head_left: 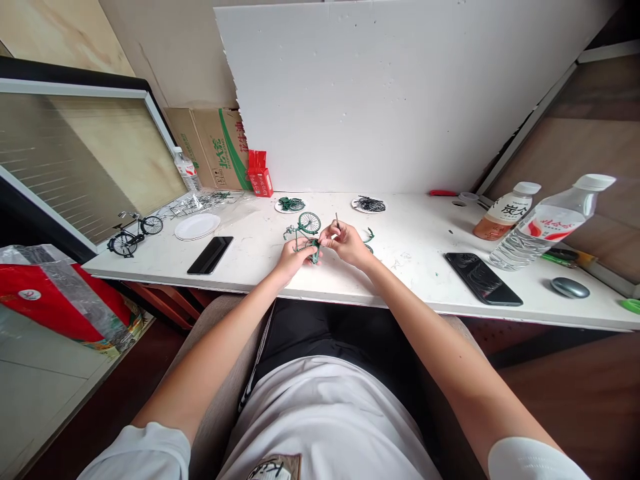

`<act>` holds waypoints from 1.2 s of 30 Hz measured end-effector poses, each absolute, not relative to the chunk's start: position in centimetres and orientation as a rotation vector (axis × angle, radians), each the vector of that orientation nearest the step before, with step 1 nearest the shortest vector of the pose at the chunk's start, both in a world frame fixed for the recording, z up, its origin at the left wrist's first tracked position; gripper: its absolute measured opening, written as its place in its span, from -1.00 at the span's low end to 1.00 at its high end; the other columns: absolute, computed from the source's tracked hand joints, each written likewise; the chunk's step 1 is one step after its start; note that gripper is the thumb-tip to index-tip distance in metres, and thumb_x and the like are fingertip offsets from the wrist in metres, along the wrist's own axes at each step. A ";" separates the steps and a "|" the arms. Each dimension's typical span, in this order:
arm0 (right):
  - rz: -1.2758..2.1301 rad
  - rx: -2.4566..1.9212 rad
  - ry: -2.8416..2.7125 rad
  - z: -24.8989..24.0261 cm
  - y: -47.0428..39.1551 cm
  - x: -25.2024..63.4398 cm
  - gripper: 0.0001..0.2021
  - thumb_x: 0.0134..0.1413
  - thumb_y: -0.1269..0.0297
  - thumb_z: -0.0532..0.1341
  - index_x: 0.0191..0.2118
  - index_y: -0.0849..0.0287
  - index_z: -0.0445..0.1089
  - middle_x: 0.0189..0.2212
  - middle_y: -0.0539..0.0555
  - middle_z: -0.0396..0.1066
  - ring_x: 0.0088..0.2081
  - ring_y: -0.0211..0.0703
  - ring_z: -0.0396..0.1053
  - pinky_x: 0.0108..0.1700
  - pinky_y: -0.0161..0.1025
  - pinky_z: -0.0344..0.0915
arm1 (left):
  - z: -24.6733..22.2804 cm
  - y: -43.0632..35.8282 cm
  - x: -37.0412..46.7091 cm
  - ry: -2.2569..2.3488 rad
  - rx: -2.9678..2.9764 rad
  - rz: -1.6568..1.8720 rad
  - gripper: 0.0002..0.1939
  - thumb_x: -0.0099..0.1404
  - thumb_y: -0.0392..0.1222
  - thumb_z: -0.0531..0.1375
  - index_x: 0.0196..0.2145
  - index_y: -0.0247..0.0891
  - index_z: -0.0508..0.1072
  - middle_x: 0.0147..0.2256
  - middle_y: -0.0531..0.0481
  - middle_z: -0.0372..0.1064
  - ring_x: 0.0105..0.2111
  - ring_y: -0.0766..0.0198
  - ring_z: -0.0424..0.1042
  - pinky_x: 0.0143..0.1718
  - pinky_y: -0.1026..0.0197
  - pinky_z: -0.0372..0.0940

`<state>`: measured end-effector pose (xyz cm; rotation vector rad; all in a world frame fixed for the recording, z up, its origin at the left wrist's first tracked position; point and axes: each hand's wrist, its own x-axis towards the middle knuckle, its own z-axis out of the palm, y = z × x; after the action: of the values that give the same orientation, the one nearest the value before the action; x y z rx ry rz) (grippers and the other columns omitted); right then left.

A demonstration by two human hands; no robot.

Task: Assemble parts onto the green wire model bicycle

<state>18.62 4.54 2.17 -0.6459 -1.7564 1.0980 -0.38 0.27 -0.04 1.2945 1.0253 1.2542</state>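
**Green model bicycle held in both hands near the table's front edge**

A tall white board (380, 93) runs off the top of the view. Before it stretches the white table (410, 287), its front edge crossing below the wrists. Both upper arms are cut off by the sleeves and the lower frame.

The forearms reach forward and converge. The left hand (291, 262) lies low, thumb and fingers clamped on the green bicycle (307, 233), which is tilted, one wheel raised towards the board. The hands cover much of its lower half. The right hand (350, 243) bends in from the other side, thumb and fingertip brought together at the bicycle; whether they pinch a piece of it cannot be told.

The cardboard box (210, 147) at the back is partly covered by the board's ragged edge. A water bottle (550, 223) and a drink bottle (505, 213) stand well to the right, overlapping.

Tabletop separates the left hand from one phone (210, 255), and the right forearm from another phone (483, 279). Two small plates of parts sit beyond the hands, the pieces too tangled to tell apart. A curved green part (370, 235) is half hidden behind the right hand. A thin stick (337, 220) juts up from that hand, gripped in its fingers, lower end hidden.
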 end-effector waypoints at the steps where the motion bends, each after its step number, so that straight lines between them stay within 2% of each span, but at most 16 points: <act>1: 1.118 -0.639 -1.745 2.2 4.5 18.7 -0.42 0.05 -0.01 0.48 -0.37 0.02 -0.01 -0.28 0.05 0.56 -0.20 -0.08 0.47 -0.06 -0.07 0.40 | -0.1 0.4 -0.5 1.029 1.288 1.254 -0.74 0.23 -0.11 0.36 -0.18 -0.32 0.56 -0.31 -0.12 0.63 -0.46 0.24 0.58 -0.39 0.24 0.33; 7: 1.188 -0.586 -1.707 2.2 4.3 18.7 -0.43 0.02 0.10 0.50 -0.40 0.03 -0.01 -0.27 0.05 0.57 -0.18 -0.07 0.50 -0.01 -0.05 0.40 | -0.5 0.8 -0.6 1.050 1.251 1.262 -0.71 0.30 0.03 0.33 -0.28 -0.29 0.52 -0.36 -0.13 0.62 -0.49 0.22 0.57 -0.41 0.22 0.34; 15: 1.159 -0.610 -1.732 1.8 4.4 18.4 -0.44 0.02 0.07 0.48 -0.39 0.03 -0.02 -0.30 0.02 0.54 -0.21 -0.09 0.48 -0.05 -0.09 0.40 | 0.1 0.4 -0.4 1.061 1.238 1.265 -0.65 0.33 0.10 0.33 -0.31 -0.28 0.51 -0.39 -0.12 0.60 -0.53 0.25 0.54 -0.44 0.23 0.28; 20: 1.134 -0.622 -1.797 1.7 4.6 18.6 -0.46 0.07 0.05 0.44 -0.38 0.03 -0.02 -0.26 0.05 0.57 -0.19 -0.08 0.49 -0.05 -0.09 0.39 | 0.0 0.4 -0.5 1.061 1.272 1.263 -0.63 0.33 0.11 0.36 -0.27 -0.30 0.55 -0.37 -0.09 0.59 -0.51 0.28 0.55 -0.43 0.25 0.27; 26: 0.960 -0.764 -1.878 2.5 5.1 19.7 -0.55 0.13 0.07 0.38 -0.35 0.02 0.03 -0.19 0.09 0.58 -0.17 -0.07 0.46 -0.24 -0.17 0.32 | -0.6 0.8 -0.5 1.105 1.217 1.327 -0.60 0.32 0.14 0.39 -0.23 -0.30 0.56 -0.36 -0.13 0.61 -0.50 0.27 0.56 -0.43 0.24 0.30; 30: 0.854 -0.888 -2.084 3.3 5.3 21.4 -0.67 0.13 0.20 0.33 -0.34 0.03 0.09 -0.18 0.12 0.62 -0.15 -0.02 0.50 -0.23 -0.16 0.31 | -0.9 1.0 -0.5 1.104 1.161 1.366 -0.59 0.31 0.15 0.41 -0.24 -0.29 0.53 -0.35 -0.13 0.61 -0.48 0.26 0.58 -0.39 0.24 0.35; 36: 0.658 -1.168 -2.241 2.8 5.1 21.7 -0.68 0.05 0.38 0.33 -0.39 0.03 0.11 -0.31 0.09 0.60 -0.39 -0.11 0.38 -0.35 -0.19 0.19 | -1.0 1.1 -0.6 1.100 1.168 1.362 -0.60 0.31 0.15 0.40 -0.23 -0.28 0.52 -0.36 -0.11 0.61 -0.46 0.25 0.59 -0.39 0.25 0.34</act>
<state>21.67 5.13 2.84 -1.1676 -2.2414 0.6579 -0.55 1.07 -0.99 1.1683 1.0999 1.3617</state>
